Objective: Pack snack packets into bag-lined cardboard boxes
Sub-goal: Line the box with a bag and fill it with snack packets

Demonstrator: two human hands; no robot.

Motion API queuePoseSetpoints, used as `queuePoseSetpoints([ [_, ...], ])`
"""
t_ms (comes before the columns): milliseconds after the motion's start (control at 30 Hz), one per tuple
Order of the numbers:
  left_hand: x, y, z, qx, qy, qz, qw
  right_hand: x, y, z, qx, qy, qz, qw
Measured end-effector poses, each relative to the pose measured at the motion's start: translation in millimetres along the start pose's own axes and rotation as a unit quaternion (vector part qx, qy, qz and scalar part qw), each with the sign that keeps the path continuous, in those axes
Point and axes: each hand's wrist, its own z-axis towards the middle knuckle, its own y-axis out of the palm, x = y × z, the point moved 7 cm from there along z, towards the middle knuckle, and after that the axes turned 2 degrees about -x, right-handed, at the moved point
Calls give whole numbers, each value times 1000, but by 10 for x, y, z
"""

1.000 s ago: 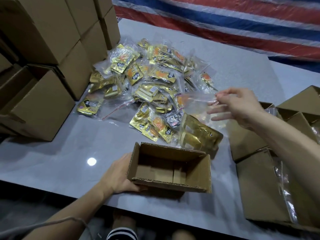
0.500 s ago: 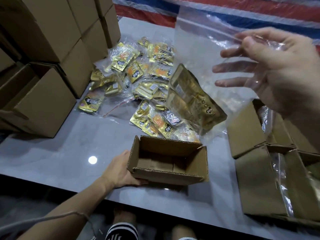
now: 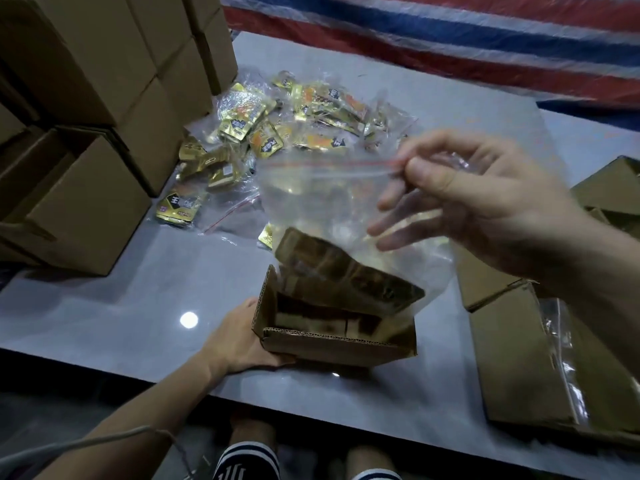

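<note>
Now loading: the right hand (image 3: 485, 199) pinches the clear bag (image 3: 322, 199) at its top; its gold packets (image 3: 346, 275), blurred, probably just enter the near box (image 3: 332, 342) the left hand (image 3: 239, 341) grips. Next, lower it squarely.

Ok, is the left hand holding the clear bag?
No, the left hand grips the open box; the right hand pinches the clear bag.

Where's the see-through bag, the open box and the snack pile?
see-through bag (image 3: 322, 202), head view, on its clear middle.
open box (image 3: 332, 346), head view, on its front wall.
snack pile (image 3: 242, 114), head view, on a gold packet.
</note>
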Motion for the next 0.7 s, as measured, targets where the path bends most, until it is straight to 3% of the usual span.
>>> queuePoseSetpoints([
  [133,422,-219,-85,106,124,67,984,303,18,43,-4,27,-33,999],
  [200,533,-238,-108,103,148,86,980,466,9,68,11,42,-71,997],
  [300,447,-200,-82,48,121,95,987,726,-56,85,66,66,-190,977],
  [433,280,-204,-83,30,89,-32,995,942,-187,8,116,71,-362,922],
  [600,263,-160,-64,7,87,-55,995,860,-303,-81,148,23,-455,878],
  [700,260,-148,-54,2,84,-53,995,788,-221,-83,128,-11,-487,864],
])
